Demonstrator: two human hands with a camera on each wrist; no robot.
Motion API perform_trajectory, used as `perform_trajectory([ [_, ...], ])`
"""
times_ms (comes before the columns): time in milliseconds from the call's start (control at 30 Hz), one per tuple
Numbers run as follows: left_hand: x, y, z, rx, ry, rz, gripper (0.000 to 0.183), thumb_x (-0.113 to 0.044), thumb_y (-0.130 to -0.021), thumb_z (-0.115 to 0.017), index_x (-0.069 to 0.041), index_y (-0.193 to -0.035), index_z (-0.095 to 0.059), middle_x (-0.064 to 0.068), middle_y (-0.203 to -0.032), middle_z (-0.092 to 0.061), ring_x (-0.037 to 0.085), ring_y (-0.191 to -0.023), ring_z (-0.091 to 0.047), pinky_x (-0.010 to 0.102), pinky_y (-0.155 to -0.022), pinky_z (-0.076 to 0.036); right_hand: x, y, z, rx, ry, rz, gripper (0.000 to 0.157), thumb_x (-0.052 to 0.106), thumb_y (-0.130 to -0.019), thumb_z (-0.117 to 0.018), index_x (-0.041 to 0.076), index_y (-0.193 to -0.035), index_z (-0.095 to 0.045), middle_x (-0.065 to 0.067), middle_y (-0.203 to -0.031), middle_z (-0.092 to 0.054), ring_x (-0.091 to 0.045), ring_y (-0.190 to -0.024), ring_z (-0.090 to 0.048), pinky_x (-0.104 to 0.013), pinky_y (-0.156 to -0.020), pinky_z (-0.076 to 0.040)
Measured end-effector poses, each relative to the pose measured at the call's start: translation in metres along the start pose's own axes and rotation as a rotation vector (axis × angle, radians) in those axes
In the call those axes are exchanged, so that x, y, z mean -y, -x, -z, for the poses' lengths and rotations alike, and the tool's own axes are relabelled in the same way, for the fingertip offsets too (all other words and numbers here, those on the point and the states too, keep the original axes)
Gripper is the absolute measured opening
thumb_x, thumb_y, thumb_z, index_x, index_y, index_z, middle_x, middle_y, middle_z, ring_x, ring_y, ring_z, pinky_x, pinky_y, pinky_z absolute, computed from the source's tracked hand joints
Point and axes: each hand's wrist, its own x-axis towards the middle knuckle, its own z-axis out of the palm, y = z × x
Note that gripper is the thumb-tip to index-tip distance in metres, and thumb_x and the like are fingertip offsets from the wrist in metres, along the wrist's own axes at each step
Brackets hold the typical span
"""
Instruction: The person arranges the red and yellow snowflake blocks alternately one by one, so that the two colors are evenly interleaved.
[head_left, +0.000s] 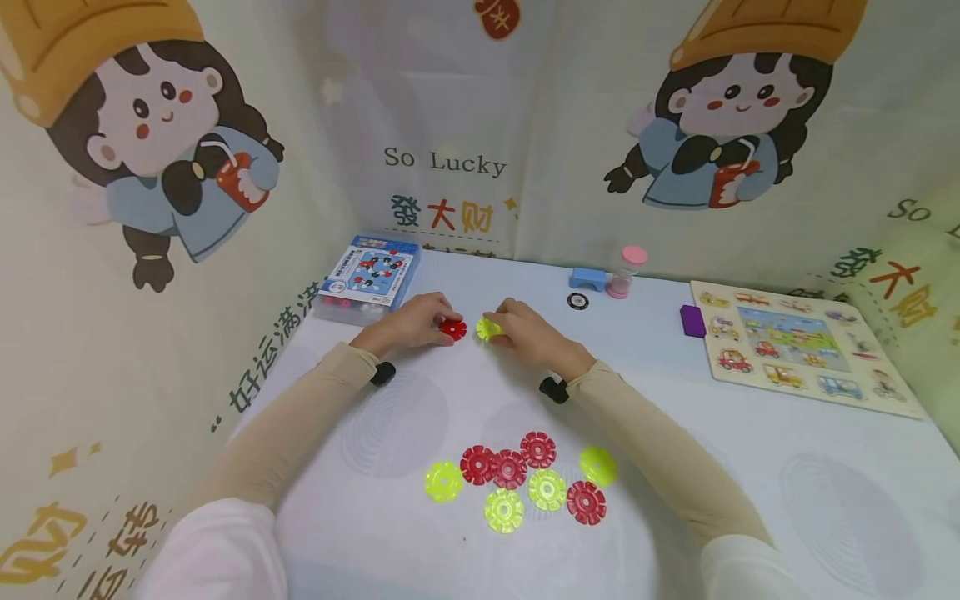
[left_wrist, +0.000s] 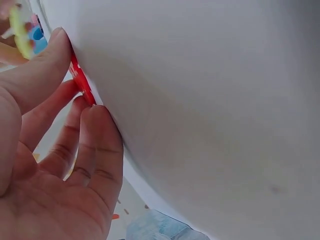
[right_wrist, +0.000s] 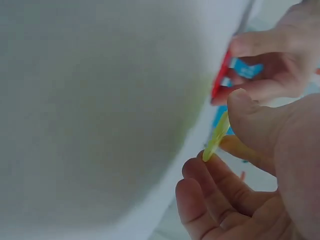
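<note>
My left hand (head_left: 417, 320) grips a notched red plastic disc (head_left: 454, 330) by its edge, thumb on one side and fingers on the other. In the left wrist view that red disc (left_wrist: 82, 84) lies right at the tabletop. A short way to the right, my right hand (head_left: 529, 335) pinches a yellow-green disc (head_left: 487, 328) of the same kind. The right wrist view shows the yellow-green disc (right_wrist: 218, 135) tilted between thumb and fingers. A small gap separates the two discs. Nearer the body lie several loose red discs (head_left: 537, 450) and yellow-green discs (head_left: 504, 510).
A clear plastic box (head_left: 367, 279) with a printed lid stands at the back left. Along the back are a blue block (head_left: 588, 278), a pink-capped sand timer (head_left: 626, 272) and a black round chip (head_left: 578, 301). Right of them lie a purple block (head_left: 692, 321) and a wooden vehicle puzzle (head_left: 795, 346).
</note>
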Motion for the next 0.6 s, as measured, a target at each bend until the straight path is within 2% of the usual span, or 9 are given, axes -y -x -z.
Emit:
perform_trajectory([
  [167, 0.0, -0.001, 0.0, -0.001, 0.004, -0.009, 0.05, -0.025, -0.08, -0.076, -0.018, -0.127, -0.062, 0.001, -0.114, -0.056, 0.019, -0.101, -0.052, 0.031, -0.089, -0.047, -0.004, -0.019, -0.014, 0.04, -0.021, -0.055, 0.045, 0.022, -0.087, -0.068, 0.006, -0.128, -0.06, -0.011, -0.112, -0.059, -0.022, -0.101, -0.055, -0.032, -0.09, -0.048],
  [300, 0.002, -0.003, 0.001, -0.001, 0.009, -0.016, 0.051, -0.026, -0.078, -0.077, -0.018, -0.126, -0.063, 0.001, -0.112, -0.056, 0.019, -0.099, -0.052, 0.03, -0.086, -0.048, -0.003, -0.027, -0.017, 0.036, -0.012, -0.097, 0.045, 0.027, -0.083, -0.073, 0.009, -0.123, -0.064, -0.008, -0.107, -0.061, -0.019, -0.095, -0.054, -0.03, -0.083, -0.048],
  [467, 0.003, -0.004, 0.001, 0.003, 0.018, -0.03, 0.051, -0.027, -0.078, -0.078, -0.018, -0.126, -0.063, 0.001, -0.111, -0.056, 0.019, -0.098, -0.052, 0.03, -0.086, -0.048, 0.001, -0.027, -0.017, 0.044, 0.009, -0.156, 0.046, 0.03, -0.082, -0.074, 0.012, -0.123, -0.064, -0.007, -0.105, -0.061, -0.019, -0.092, -0.054, -0.03, -0.079, -0.047],
  [600, 0.002, -0.003, 0.002, 0.012, 0.024, -0.031, 0.05, -0.027, -0.079, -0.077, -0.017, -0.126, -0.063, 0.002, -0.112, -0.057, 0.019, -0.102, -0.053, 0.032, -0.089, -0.048, 0.003, -0.025, -0.017, 0.061, -0.005, -0.182, 0.05, 0.031, -0.083, -0.073, 0.012, -0.127, -0.061, -0.009, -0.111, -0.06, -0.022, -0.097, -0.055, -0.032, -0.083, -0.048],
])
